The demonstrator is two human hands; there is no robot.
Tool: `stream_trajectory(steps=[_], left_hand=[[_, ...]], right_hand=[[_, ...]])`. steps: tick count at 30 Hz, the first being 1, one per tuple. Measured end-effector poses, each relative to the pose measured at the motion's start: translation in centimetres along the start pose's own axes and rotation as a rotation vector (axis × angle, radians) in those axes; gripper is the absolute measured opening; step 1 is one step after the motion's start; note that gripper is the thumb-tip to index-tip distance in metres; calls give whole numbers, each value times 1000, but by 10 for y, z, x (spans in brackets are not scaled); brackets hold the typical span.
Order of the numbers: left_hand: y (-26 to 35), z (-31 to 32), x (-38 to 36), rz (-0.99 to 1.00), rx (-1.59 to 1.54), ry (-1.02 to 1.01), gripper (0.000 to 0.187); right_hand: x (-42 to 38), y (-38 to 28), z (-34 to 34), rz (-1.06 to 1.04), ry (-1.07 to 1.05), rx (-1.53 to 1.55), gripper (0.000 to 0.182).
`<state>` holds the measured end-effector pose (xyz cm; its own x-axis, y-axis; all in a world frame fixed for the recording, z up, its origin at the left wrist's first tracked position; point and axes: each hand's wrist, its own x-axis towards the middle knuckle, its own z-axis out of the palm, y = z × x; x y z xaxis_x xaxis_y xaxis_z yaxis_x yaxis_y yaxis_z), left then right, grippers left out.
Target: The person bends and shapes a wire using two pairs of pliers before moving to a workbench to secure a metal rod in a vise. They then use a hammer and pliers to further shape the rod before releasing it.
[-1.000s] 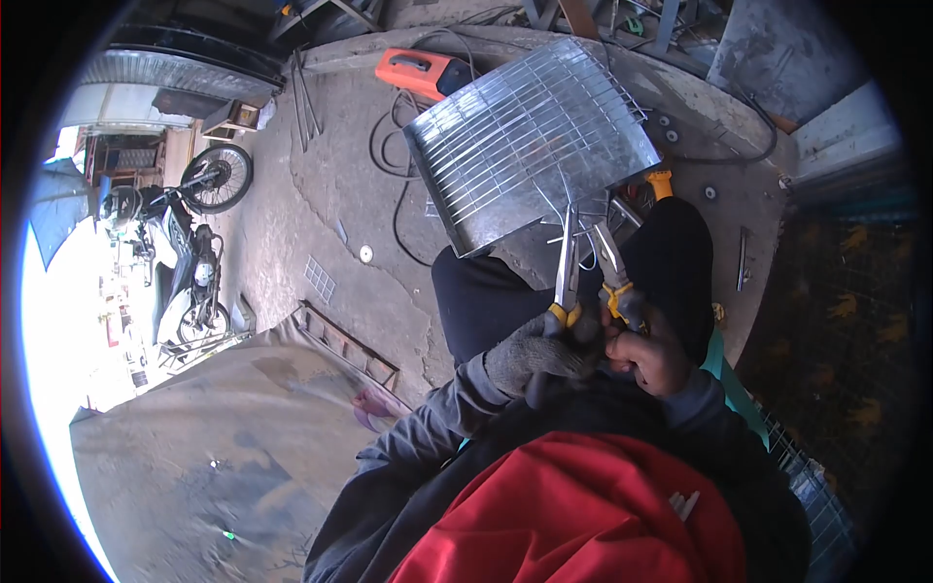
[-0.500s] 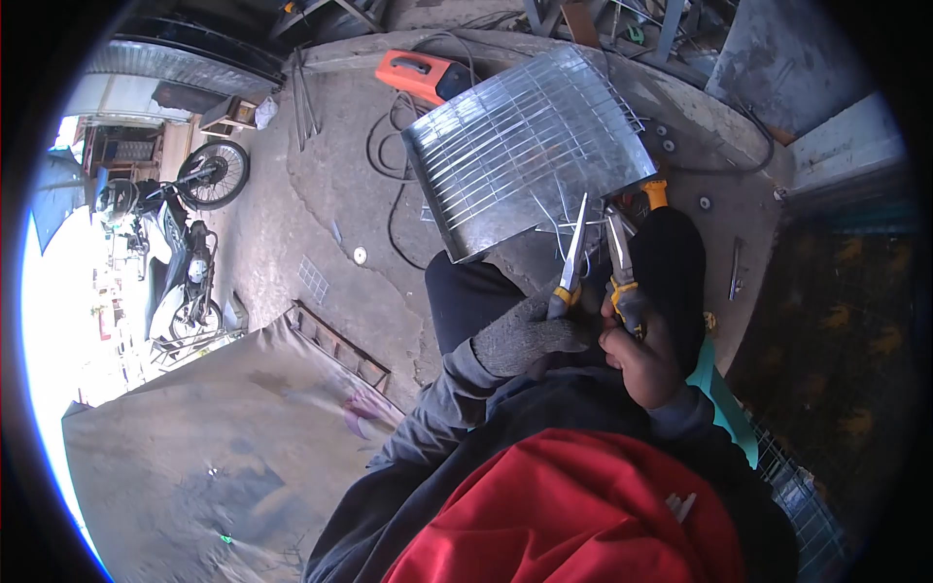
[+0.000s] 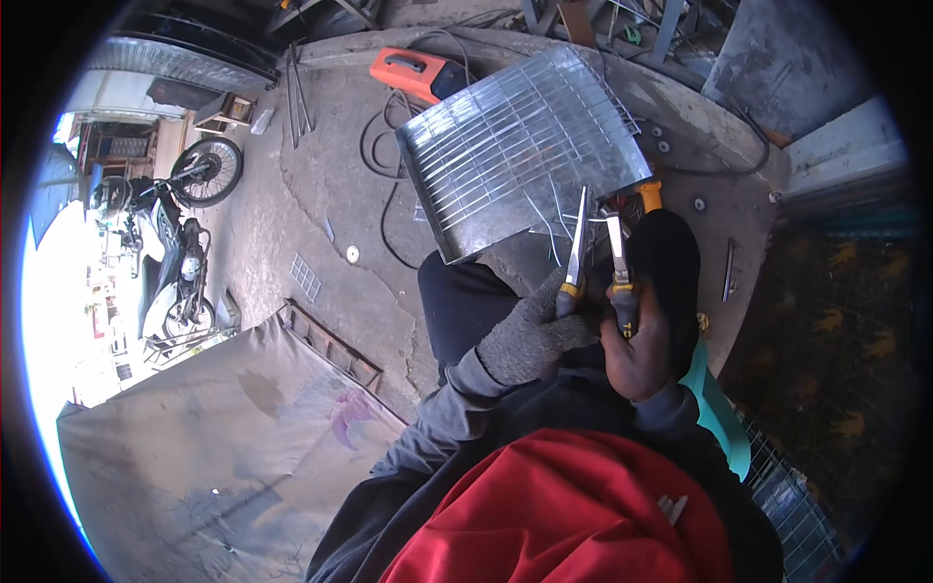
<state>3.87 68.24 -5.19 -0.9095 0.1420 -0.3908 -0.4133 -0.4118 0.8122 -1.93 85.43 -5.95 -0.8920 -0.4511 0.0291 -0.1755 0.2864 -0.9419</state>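
Note:
My left hand (image 3: 530, 342), in a grey knit glove, is closed round the yellow-and-dark handles of long-nose pliers (image 3: 577, 238), whose slim jaws point away from me. Beside it my bare right hand (image 3: 638, 355) grips a second pair of pliers (image 3: 618, 243) with a blunter, wider head, its handle printed with lettering. Both tools stand nearly parallel, a small gap between them. Thin bent wires (image 3: 552, 228) show around the jaws. Just beyond lies a sheet-metal tray (image 3: 457, 233) with a wire grid (image 3: 525, 126) over it, its near edge by my knees.
An orange machine (image 3: 413, 73) with a black handle and cable stands behind the tray. An orange-yellow tool handle (image 3: 650, 194) pokes out near my right knee. Washers (image 3: 353, 254) and a mesh scrap (image 3: 305, 276) lie on the concrete. A motorcycle (image 3: 175, 233) is at left, a cloth-covered surface (image 3: 224, 437) nearer.
The pliers in my right hand have turned more upright, and that hand has rolled so the handle's lettering faces up. My left hand has hardly moved. The view has shifted slightly.

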Motion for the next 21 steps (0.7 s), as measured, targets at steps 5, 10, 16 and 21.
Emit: stream_trajectory(steps=[5, 10, 16, 21], left_hand=[[11, 6, -4, -96, -68, 18, 60], [-1, 6, -2, 24, -43, -5, 42], [-1, 0, -4, 122, -39, 95, 42], [-4, -14, -15, 99, -33, 109, 34]], right_hand=[[-1, 0, -3, 72, -5, 2, 40], [-2, 6, -6, 13, -44, 81, 34], [1, 3, -13, -165, 144, -132, 32], [17, 18, -30, -504, 199, -326, 38]])
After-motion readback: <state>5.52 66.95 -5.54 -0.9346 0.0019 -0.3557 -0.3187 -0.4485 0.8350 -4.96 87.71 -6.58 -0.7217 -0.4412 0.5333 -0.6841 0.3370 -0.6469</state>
